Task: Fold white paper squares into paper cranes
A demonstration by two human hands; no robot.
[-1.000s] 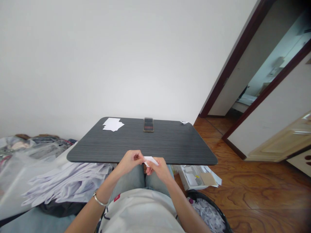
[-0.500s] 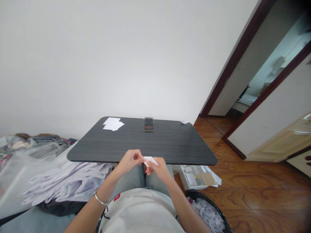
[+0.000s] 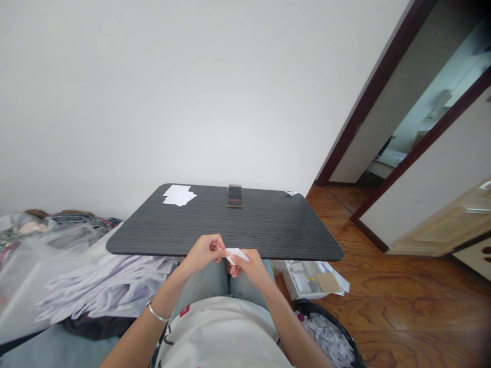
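Observation:
A small folded piece of white paper [image 3: 238, 253] is pinched between both my hands just in front of the near edge of the dark table [image 3: 268, 225]. My left hand [image 3: 204, 251] grips its left end with closed fingers. My right hand [image 3: 248, 266] holds its right end, fingers curled under it. A silver bangle [image 3: 156, 314] sits on my left wrist. Both hands hover above my lap.
On the table's far side lie a few white paper sheets [image 3: 178, 196], a phone [image 3: 235, 196] and a small folded paper shape [image 3: 291, 193]. A black bin of crumpled paper [image 3: 330, 337] stands at my right, a box of papers [image 3: 312, 278] beyond it. Piled cloth [image 3: 99, 286] lies left.
My hands have barely shifted; the left-hand fingers have moved slightly along the paper's left end. The paper stays held between both hands.

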